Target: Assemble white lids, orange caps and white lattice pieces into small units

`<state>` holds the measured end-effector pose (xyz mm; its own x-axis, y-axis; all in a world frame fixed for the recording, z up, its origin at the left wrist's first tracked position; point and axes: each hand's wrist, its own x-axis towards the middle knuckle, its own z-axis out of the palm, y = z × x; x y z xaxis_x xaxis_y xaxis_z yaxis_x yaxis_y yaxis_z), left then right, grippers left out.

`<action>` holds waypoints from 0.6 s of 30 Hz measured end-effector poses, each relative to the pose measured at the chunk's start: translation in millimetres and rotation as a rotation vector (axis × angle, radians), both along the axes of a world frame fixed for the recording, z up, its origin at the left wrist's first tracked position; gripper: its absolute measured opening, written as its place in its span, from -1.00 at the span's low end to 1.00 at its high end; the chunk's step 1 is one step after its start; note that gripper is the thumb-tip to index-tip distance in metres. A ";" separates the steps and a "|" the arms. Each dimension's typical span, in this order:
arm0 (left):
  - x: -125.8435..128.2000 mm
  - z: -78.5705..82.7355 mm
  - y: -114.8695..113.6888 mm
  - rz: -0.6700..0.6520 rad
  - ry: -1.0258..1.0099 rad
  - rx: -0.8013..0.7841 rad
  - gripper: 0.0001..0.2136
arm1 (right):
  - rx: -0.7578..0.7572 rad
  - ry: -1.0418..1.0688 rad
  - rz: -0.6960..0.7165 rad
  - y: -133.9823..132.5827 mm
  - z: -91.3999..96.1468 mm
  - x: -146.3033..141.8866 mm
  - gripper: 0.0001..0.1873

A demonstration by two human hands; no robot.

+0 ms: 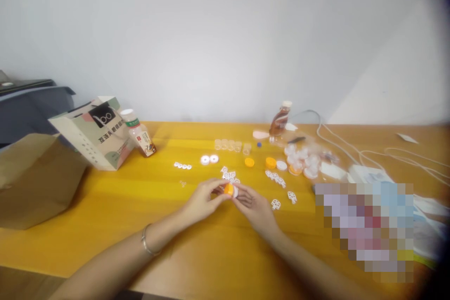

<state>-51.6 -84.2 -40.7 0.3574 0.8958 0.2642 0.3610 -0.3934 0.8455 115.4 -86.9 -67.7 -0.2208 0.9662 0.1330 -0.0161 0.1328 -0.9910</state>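
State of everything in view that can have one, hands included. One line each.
Left hand: gripping the orange-and-white piece
Right hand: gripping the same piece
Orange-and-white piece: held between both hands; joined or not, can't tell
Green-collared bottle: capped, standing
Brown bottle: capped, standing
Printed bag: standing
Clear containers: lined up
Bracelet: worn, left wrist

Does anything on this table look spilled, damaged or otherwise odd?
One thing: a pixelated patch at the lower right covers whatever lies there, so that part cannot be checked. No spill or damage shows elsewhere, though the picture is blurry. The small orange-and-white piece held between the left hand and right hand looks ordinary.
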 end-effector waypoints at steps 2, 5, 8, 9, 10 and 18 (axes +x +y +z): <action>1.0 1.2 -2.2 0.026 0.046 0.039 -0.73 | 0.007 0.000 0.013 -0.8 -0.6 0.1 -0.67; 1.8 2.4 -5.3 0.051 0.100 0.079 -0.75 | 0.011 -0.008 0.020 -1.9 -1.7 0.2 -0.66; 2.6 1.9 -8.0 0.088 0.137 0.095 -0.76 | 0.003 -0.016 0.031 -2.8 -2.6 0.3 -0.64; 3.0 1.3 -8.7 0.100 0.146 0.096 -0.76 | 0.000 -0.015 0.034 -3.0 -2.8 0.3 -0.64; 3.5 0.5 -9.3 0.108 0.155 0.097 -0.76 | -0.002 -0.014 0.037 -3.3 -2.9 0.3 -0.64; 7.3 -6.4 -9.7 0.143 0.171 0.074 -0.79 | 0.058 -0.062 0.031 -6.6 -3.7 0.6 -0.69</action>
<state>-44.2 -93.9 -47.1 0.2731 0.9210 0.2779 0.5534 -0.3867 0.7377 116.1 -93.5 -71.4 -0.2595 0.9500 0.1734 0.0398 0.1899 -0.9810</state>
